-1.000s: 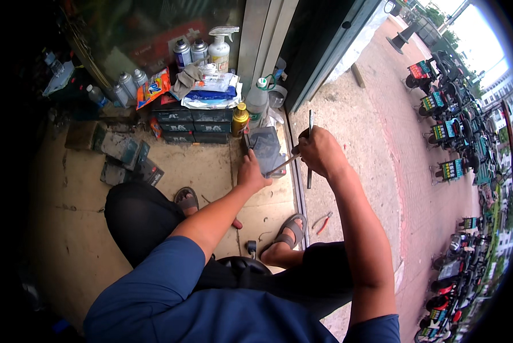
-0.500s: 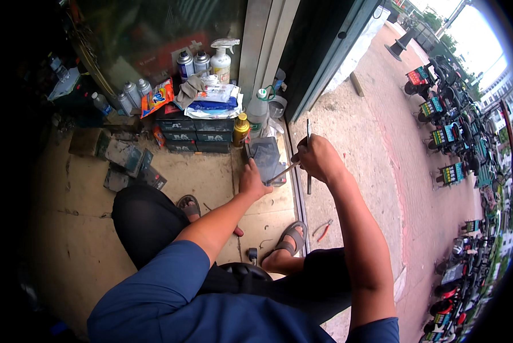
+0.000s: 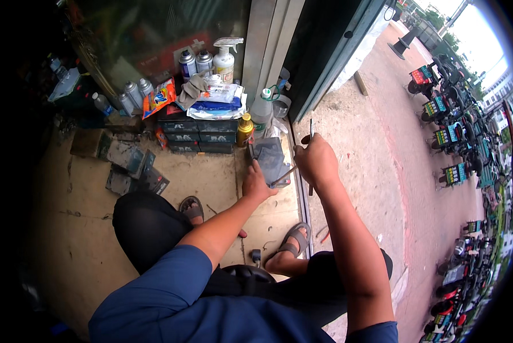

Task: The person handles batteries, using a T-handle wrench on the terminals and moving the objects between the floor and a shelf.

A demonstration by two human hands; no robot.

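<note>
My left hand (image 3: 259, 184) grips the near edge of a dark grey plastic case (image 3: 269, 155) standing low in front of me. My right hand (image 3: 317, 163) is closed around the crossbar of a T-handle tool, whose metal shaft (image 3: 286, 176) slants down and left to the case beside my left fingers. The crossbar's ends stick out above and below my right fist. The shaft's tip is too small to make out. A black box-like part sits partly hidden under the case.
Stacked dark boxes (image 3: 217, 138) carry bags, a rag, cans and a spray bottle (image 3: 224, 62). A gold bottle (image 3: 245, 130) and a clear jug (image 3: 262, 111) stand behind the case. Worn battery-like blocks (image 3: 125, 157) lie left. A door track (image 3: 303, 203) runs right; red-handled pliers (image 3: 323, 232) lie beyond it.
My right hand has moved slightly closer to my left hand, with less of the shaft showing. My right leg now covers part of the pliers, and the whole view has shifted slightly.
</note>
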